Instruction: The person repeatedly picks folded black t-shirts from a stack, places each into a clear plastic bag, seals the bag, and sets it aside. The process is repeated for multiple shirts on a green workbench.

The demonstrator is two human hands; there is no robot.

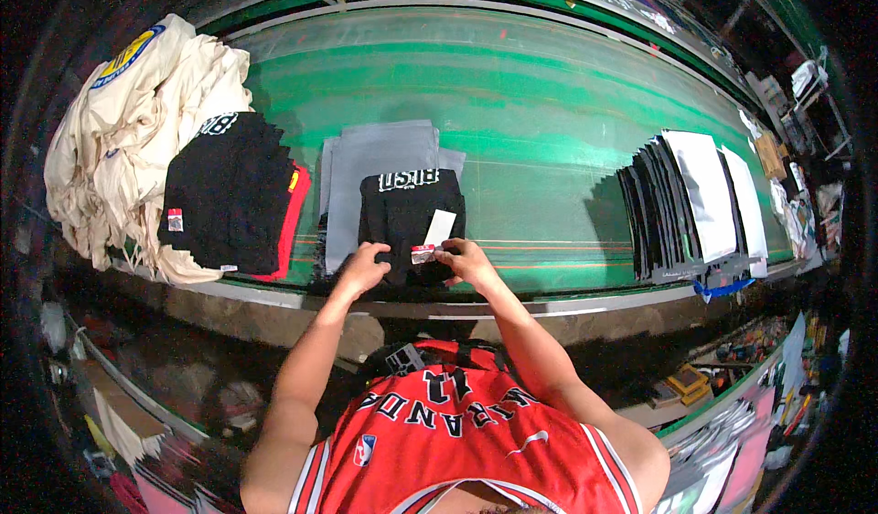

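Observation:
A folded black garment (391, 215) with white lettering lies before me on grey flat sheets (384, 143). A red and white label (422, 253) and a blank white strip (440, 227) are on its front. My right hand (466, 261) pinches the label's right side between thumb and fingers. At the garment's lower left edge is my left hand (367, 267), its fingers apart and holding nothing. Further left, a stack of folded black garments (226, 198) lies over a red one (293, 219); the top garment bears a similar label.
The green table (535, 171) runs across the view. A heap of cream cloth (151, 137) lies at its left end. On the right stands a row of black and grey packets (651, 205) with white packets (703, 191). Shelves with stacked items stand behind me.

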